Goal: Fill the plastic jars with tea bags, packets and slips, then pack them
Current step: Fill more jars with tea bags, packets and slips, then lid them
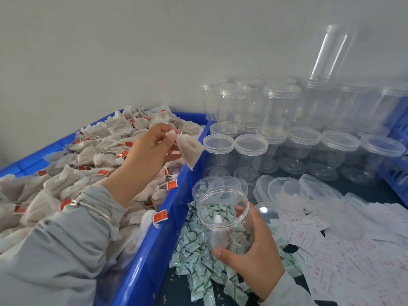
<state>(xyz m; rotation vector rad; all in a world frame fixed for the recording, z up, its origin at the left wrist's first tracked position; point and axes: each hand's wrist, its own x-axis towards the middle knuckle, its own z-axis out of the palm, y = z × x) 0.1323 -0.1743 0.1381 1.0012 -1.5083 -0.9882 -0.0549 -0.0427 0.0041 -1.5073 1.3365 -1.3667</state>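
Tea bags (88, 160), white pouches with red paper tags, lie heaped in a blue plastic crate (154, 246) on the left. One tea bag (189, 149) hangs above the crate's right rim, pinched at its top corner between the thumb and fingertips of the left hand (152, 144); that arm wears a grey sleeve with silver bangles (92, 208) at the wrist. Lower right, the right hand (249, 255) grips an open clear plastic jar (223, 217) from the side, fingers and thumb curled round its wall, the mouth tilted toward the crate. The jar sits over a pile of small green-and-white packets (198, 257) spread on the dark table just beside the crate. To the right of the packets lies a spread of white slips (353, 250) printed in red. Loose clear lids (284, 188) rest behind the held jar, and farther back rows of lidded empty jars (280, 107) stand stacked against the pale wall.
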